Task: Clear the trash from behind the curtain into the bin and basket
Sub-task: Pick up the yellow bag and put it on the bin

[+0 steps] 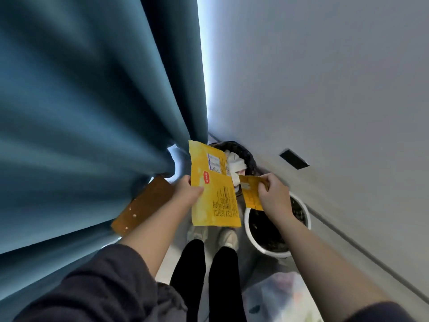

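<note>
Out in front of the body, the left hand [189,191] pinches the left edge of a large, flat yellow plastic wrapper with printed text [213,196], thumb on top. The right hand [274,196] pinches a smaller torn strip of the same yellow packaging [249,191] between thumb and curled fingers. The two pieces hang just apart, side by side.

Beneath them sits a round bin lined with a black bag [246,154], already holding crumpled white paper [236,163]. Nearer the right hand stands a round white-rimmed container with dark contents [304,212], probably the basket. A brown cardboard piece [144,205] lies on the floor against the heavy teal fabric curtain [92,112], and a clear plastic bag [278,296] sits by the plain grey wall [325,77]. The person's pale shoes [228,235] show below the wrapper.

This looks like the disposal step: both pieces are lifted and held over the containers. Next, each hand needs to move squarely above an opening and let go. The cardboard still seems left to collect.
</note>
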